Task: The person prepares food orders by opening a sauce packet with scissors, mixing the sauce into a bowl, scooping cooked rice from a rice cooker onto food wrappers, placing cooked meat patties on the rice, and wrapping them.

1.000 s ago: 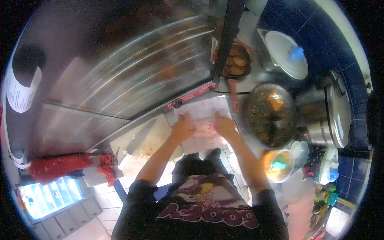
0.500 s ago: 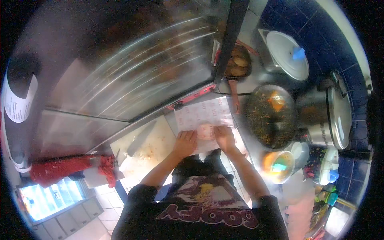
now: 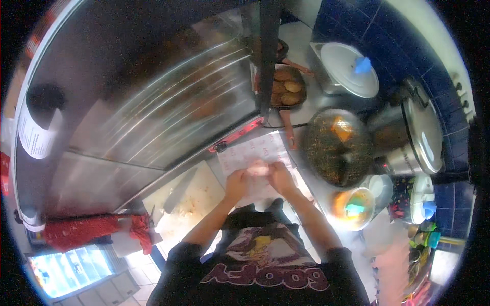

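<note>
Where the two forearms come up from the lower edge of the head view, the left hand (image 3: 237,181) and the right hand (image 3: 279,176) are seen close together over a printed sheet of paper (image 3: 250,153) that is laid on the table (image 3: 311,109). One pale lump of food (image 3: 258,168) is held between them; the fingers of both hands are curled about it from either side, though how tightly cannot be told through the blur. To the left of the hands, one white cutting board (image 3: 186,196) is laid on the table, with pale scraps on it. To the right of the paper, one wide dark pan (image 3: 338,148) full of a dark speckled mix is found, and just beyond it one large metal pot (image 3: 413,135) with its lid on. Nearer the person, one small bowl of orange sauce (image 3: 352,209) is set, with a blue-green utensil in it. Farther back, one dish of brown fried pieces (image 3: 287,87) is seen, at least four being counted, and one white lid with a blue knob (image 3: 349,69) is placed over a metal container. One red cloth (image 3: 87,232) is hung at the lower left.
</note>
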`<action>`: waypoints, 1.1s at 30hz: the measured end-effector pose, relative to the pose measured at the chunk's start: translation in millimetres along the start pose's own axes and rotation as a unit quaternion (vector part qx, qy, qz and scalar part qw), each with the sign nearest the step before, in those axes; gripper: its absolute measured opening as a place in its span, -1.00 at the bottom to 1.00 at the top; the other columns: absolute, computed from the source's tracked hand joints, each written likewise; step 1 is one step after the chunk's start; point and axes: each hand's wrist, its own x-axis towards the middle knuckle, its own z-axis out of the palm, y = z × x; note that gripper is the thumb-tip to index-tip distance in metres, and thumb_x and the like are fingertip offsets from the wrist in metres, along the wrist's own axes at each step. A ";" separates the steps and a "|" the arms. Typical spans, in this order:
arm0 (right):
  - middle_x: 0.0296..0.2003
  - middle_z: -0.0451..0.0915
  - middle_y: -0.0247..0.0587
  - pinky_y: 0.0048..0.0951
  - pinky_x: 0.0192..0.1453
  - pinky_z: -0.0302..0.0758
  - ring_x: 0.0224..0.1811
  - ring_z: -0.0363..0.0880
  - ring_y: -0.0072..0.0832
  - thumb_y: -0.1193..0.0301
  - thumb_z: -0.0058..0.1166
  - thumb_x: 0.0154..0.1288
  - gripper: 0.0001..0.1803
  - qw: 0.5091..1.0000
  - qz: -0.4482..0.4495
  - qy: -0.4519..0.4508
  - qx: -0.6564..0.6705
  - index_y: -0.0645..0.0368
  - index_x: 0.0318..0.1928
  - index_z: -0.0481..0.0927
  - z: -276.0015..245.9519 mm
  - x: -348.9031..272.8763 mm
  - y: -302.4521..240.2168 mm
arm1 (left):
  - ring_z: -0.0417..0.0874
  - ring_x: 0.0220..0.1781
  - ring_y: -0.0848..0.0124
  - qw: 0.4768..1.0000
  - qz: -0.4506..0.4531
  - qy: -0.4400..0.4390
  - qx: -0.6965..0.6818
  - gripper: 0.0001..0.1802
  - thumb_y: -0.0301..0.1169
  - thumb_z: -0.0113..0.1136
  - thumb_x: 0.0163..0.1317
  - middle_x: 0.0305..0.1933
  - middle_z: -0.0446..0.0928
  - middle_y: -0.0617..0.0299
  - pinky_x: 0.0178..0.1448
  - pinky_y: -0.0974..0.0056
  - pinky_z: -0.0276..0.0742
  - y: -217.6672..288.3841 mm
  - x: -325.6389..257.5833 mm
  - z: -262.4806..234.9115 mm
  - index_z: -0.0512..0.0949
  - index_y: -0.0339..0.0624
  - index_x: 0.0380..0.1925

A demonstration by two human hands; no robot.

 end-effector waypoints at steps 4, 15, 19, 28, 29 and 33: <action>0.10 0.58 -0.10 -0.19 0.16 0.50 0.13 0.55 -0.27 0.37 0.08 0.32 -0.52 0.788 0.310 -0.056 0.529 0.28 0.22 0.48 -9.9 7.8 -4.5 | 0.63 -0.09 -0.06 0.997 -0.042 -0.042 -0.044 -0.73 -0.42 0.13 0.24 -0.14 0.65 -0.08 0.07 -0.02 0.52 33.6 2.5 -9.4 0.63 -0.26 -0.10; -0.25 0.66 -0.28 -0.53 -0.31 0.63 -0.30 0.66 -0.53 -0.12 -0.11 0.48 -0.44 0.395 0.278 -0.029 0.875 0.12 0.06 0.54 -58.3 -20.1 -82.5 | 0.55 -0.01 0.25 0.855 0.505 -0.022 0.117 -0.68 -0.49 0.22 0.04 -0.03 0.60 0.19 0.08 0.11 0.51 107.4 -37.4 -67.3 0.68 -0.23 -0.14; -0.34 0.66 -0.29 -0.42 -0.38 0.61 -0.47 0.63 -0.44 -0.12 -0.06 0.45 -0.48 0.222 0.287 0.062 0.930 0.09 -0.08 0.59 -63.6 -35.7 -104.2 | 0.51 -0.06 0.25 0.796 0.600 0.009 0.085 -0.70 -0.40 0.29 -0.02 -0.08 0.58 0.26 0.07 0.12 0.45 113.3 -24.4 -65.6 0.71 -0.17 -0.22; -0.16 0.65 -0.16 -0.21 0.04 0.54 -0.12 0.62 -0.27 -0.10 -0.16 0.48 -0.53 0.232 0.197 0.142 0.942 0.02 -0.15 0.56 -84.0 -51.8 -95.3 | 0.52 0.00 0.12 0.899 0.436 0.045 -0.016 -0.64 -0.31 0.09 0.32 -0.17 0.56 0.08 0.11 0.05 0.42 129.5 -52.0 -10.6 0.64 -0.32 -0.02; -0.10 0.63 -0.06 -0.17 0.06 0.55 -0.07 0.61 -0.19 -0.07 -0.23 0.52 -0.54 0.265 0.205 0.194 0.922 0.03 -0.14 0.53 -84.9 -51.2 -97.2 | 0.53 0.04 0.09 0.924 0.362 0.001 -0.122 -0.59 -0.31 0.05 0.36 -0.18 0.55 0.01 0.15 0.06 0.44 134.5 -55.1 -5.4 0.59 -0.41 0.04; -0.02 0.58 -0.12 -0.12 0.19 0.53 0.01 0.59 -0.27 0.01 -0.36 0.59 -0.50 0.619 0.276 0.370 0.635 0.10 0.17 0.43 -44.1 -52.3 -77.7 | 0.58 0.07 0.23 0.956 0.073 -0.083 -0.270 -0.48 -0.31 0.14 0.41 0.08 0.51 -0.04 0.17 0.20 0.50 154.7 -50.5 33.4 0.29 -0.47 0.19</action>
